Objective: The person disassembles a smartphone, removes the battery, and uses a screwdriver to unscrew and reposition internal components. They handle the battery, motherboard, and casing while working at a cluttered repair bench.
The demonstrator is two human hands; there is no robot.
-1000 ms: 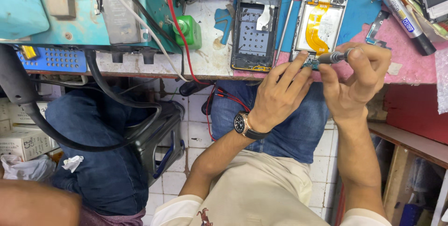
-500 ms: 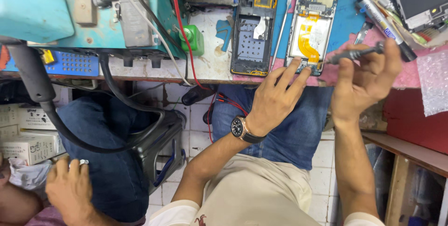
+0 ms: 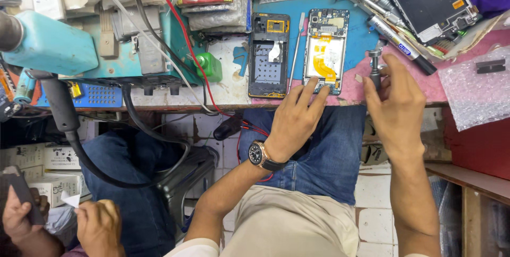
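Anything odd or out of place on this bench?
Nothing is spilled. The opened phone under the left hand lies bare, its frame apart beside it. The right hand holds a screwdriver upright.

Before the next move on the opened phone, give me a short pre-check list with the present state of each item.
1. Opened phone lies flat on the blue mat: ok.
2. Left hand steadies it, fingertips on its lower edge: ok.
3. Right hand has a grip on the screwdriver, which stands upright beside the phone, tip off the board: ok.
4. Separate back frame lies apart on the left, not under the hands: ok.
5. Thin pry tool lies between frame and phone, near the working edge: not ok.
6. Loose screws accounted for: cannot tell, too small to see.
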